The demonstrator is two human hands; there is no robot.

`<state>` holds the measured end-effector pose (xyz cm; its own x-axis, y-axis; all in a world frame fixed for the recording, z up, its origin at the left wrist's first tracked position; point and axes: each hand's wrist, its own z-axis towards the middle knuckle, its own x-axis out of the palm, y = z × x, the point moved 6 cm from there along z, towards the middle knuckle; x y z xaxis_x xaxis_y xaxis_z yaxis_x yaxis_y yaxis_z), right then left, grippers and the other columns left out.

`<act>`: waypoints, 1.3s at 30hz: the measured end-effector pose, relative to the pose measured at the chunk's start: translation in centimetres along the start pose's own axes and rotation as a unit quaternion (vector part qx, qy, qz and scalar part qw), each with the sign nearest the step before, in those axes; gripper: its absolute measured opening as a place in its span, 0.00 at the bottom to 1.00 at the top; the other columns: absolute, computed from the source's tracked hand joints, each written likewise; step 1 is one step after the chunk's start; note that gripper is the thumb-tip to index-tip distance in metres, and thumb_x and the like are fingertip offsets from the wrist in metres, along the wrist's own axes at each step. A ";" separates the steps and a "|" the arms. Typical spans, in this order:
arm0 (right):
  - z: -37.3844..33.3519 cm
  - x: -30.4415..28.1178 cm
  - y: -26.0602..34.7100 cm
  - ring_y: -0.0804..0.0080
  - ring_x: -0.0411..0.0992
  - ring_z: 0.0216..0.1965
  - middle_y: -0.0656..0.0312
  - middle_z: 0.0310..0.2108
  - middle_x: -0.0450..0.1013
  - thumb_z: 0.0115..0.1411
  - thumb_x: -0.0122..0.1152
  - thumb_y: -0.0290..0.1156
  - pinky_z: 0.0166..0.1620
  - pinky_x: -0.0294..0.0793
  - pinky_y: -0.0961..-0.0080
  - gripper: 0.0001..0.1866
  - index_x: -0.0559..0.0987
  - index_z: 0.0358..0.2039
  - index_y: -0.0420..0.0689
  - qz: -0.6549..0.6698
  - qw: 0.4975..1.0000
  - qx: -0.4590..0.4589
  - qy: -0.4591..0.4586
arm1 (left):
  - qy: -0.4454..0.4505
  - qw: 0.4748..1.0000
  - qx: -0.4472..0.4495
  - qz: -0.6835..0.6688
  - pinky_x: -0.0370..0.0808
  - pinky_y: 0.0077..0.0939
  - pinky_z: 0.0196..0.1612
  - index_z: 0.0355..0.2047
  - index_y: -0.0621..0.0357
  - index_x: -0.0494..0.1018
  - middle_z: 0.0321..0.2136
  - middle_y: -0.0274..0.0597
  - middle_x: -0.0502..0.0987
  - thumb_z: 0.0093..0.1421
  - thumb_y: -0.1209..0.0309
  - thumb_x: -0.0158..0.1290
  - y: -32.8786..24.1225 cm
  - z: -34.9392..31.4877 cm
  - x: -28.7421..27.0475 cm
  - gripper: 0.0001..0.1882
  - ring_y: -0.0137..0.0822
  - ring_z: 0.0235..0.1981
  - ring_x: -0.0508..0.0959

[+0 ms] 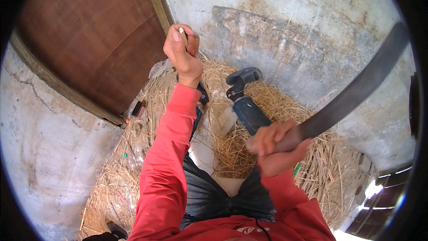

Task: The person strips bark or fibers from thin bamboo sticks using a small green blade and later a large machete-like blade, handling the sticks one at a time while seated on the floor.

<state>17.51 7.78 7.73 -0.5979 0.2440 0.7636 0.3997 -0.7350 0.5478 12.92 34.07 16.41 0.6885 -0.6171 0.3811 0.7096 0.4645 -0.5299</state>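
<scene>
My left hand (180,51) is raised in front of me, closed round a thin stick with a pale end (182,31) showing by the thumb. Most of that stick is hidden in the fist. Lower and to the right, my right hand (278,147) grips the handle of a machete (352,94). Its long, dark, slightly curved blade points up and away to the right, well apart from my left hand. The right hand and blade are a little blurred.
Straw and split strips (321,165) cover the floor around my outstretched legs. A brown door (93,40) stands far left, with a stained pale wall (285,35) ahead and right. A small dark object (139,109) lies by the door frame.
</scene>
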 end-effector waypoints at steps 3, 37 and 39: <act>-5.8 -6.4 -6.3 0.72 0.59 0.13 0.65 0.14 0.59 0.64 0.46 0.64 0.17 0.61 0.72 0.30 0.66 0.26 0.46 -0.400 0.909 0.089 0.068 | 0.000 1.000 -0.013 0.011 0.46 0.18 0.18 0.28 0.58 0.66 0.12 0.24 0.54 0.67 0.46 0.40 0.2 -0.1 0.6 0.26 0.19 0.13 0.48; -12.8 -14.4 -19.4 0.65 0.68 0.18 0.60 0.14 0.66 0.67 0.53 0.50 0.27 0.71 0.68 0.28 0.71 0.22 0.36 -0.473 0.865 0.165 -0.023 | 0.002 0.999 -0.034 0.023 0.46 0.18 0.17 0.25 0.54 0.61 0.14 0.26 0.52 0.65 0.53 0.42 -0.5 -0.2 -0.4 0.19 0.20 0.13 0.47; -15.2 -18.2 -21.9 0.64 0.69 0.19 0.59 0.14 0.66 0.67 0.54 0.48 0.28 0.72 0.69 0.27 0.72 0.22 0.36 -0.498 0.837 0.220 -0.048 | 0.003 0.999 -0.037 -0.033 0.45 0.17 0.17 0.25 0.55 0.63 0.14 0.25 0.52 0.64 0.55 0.43 -0.8 -0.1 -1.3 0.18 0.19 0.14 0.48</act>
<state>9.08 9.86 -23.38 -0.7373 0.6620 -0.1349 -0.0339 0.1632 0.9860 11.39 34.40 16.24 0.6392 -0.6492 0.4123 0.7403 0.3742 -0.5585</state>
